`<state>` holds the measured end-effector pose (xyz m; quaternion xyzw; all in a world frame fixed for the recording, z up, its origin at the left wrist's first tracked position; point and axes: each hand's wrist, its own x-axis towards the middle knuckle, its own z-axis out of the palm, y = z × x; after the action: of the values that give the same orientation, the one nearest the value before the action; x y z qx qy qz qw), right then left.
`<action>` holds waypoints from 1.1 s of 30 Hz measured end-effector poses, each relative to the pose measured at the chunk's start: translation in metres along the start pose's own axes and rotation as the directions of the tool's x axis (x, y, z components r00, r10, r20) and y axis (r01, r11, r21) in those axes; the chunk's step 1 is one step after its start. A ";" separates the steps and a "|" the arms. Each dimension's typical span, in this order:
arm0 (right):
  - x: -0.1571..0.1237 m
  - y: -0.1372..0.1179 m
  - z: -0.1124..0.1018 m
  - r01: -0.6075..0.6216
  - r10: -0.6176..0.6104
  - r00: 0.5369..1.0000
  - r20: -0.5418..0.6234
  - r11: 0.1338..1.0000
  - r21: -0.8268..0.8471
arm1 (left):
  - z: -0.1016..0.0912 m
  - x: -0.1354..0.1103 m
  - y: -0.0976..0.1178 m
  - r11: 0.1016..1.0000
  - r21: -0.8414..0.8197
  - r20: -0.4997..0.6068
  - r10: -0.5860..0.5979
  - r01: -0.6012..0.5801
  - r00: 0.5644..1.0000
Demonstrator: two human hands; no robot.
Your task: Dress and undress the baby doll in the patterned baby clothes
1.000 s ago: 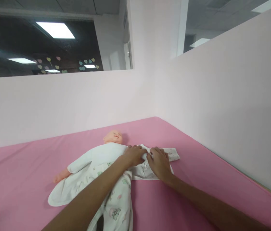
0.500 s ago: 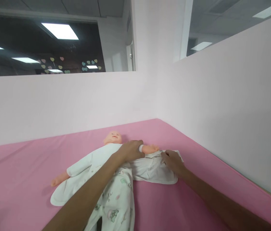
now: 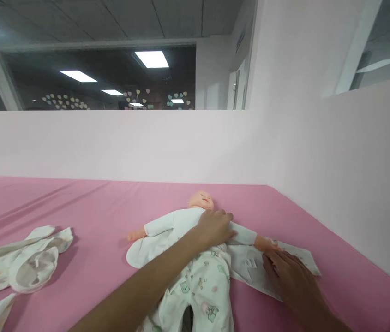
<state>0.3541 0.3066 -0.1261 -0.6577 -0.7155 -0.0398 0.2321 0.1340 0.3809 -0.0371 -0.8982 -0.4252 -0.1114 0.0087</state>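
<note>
A baby doll point(image 3: 184, 219) lies on its back in a white long-sleeved top and printed white trousers point(image 3: 212, 288). My left hand point(image 3: 217, 227) is closed over the doll's upper sleeve near the shoulder, its fingertips hidden from view. The doll's arm on that side stretches right, the sleeve point(image 3: 245, 235) reaching toward the wrist. At its end my right hand point(image 3: 290, 272) covers the doll's hand point(image 3: 267, 244) with fingers closed around it. Beneath that arm spreads a white cloth flap point(image 3: 250, 269) with a small label; its lower right part is hidden by my right hand.
White printed baby clothes point(image 3: 30, 265) lie crumpled at the left on the pink sheet point(image 3: 101, 258). White walls point(image 3: 146, 143) meet in a corner behind and right of the doll, with windows above them.
The view has swung left, bringing the crumpled clothes in. My left hand has gone from the doll's wrist to its upper sleeve; my right hand from the cloth to the doll's hand.
</note>
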 end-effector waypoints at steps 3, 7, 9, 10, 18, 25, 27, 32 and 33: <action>-0.006 -0.018 -0.004 -0.020 0.012 0.999 0.040 0.981 0.195 | -0.007 -0.046 -0.027 0.975 -0.186 -0.186 -0.160 0.126 0.969; -0.014 -0.052 -0.006 -0.091 0.008 0.985 0.174 0.877 0.473 | -0.003 -0.108 -0.055 0.849 -0.470 -0.224 -0.380 0.242 0.897; -0.014 -0.066 -0.006 -0.121 -0.022 0.971 0.239 0.817 0.564 | 0.001 -0.131 -0.062 0.755 -0.589 -0.132 -0.443 0.289 0.887; -0.012 -0.071 -0.006 -0.121 -0.050 0.964 0.260 0.791 0.600 | 0.002 -0.140 -0.064 0.708 -0.631 -0.077 -0.462 0.315 0.883; 0.015 -0.072 -0.004 -0.082 -0.204 0.919 0.337 0.737 0.671 | 0.009 -0.176 -0.057 0.509 -0.788 0.071 -0.483 0.346 0.873; -0.015 -0.073 -0.023 -0.105 -0.175 0.904 0.389 0.793 0.600 | 0.012 -0.230 -0.038 0.408 -0.831 0.165 -0.468 0.378 0.868; -0.024 -0.071 -0.023 -0.142 -0.137 0.915 0.380 0.770 0.622 | 0.016 -0.238 -0.040 0.414 -0.810 0.209 -0.458 0.416 0.864; -0.019 -0.043 -0.009 -0.304 0.118 0.936 0.331 0.746 0.593 | 0.024 -0.214 -0.050 0.291 -0.874 0.169 -0.570 0.390 0.804; -0.015 -0.033 -0.006 -0.315 0.178 0.942 0.284 0.763 0.564 | 0.024 -0.203 -0.052 0.258 -0.883 0.172 -0.599 0.392 0.782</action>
<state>0.3247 0.2864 -0.1186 -0.6387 -0.6181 0.2913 0.3538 -0.0260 0.2619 -0.1065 -0.5662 -0.5585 -0.4014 -0.4542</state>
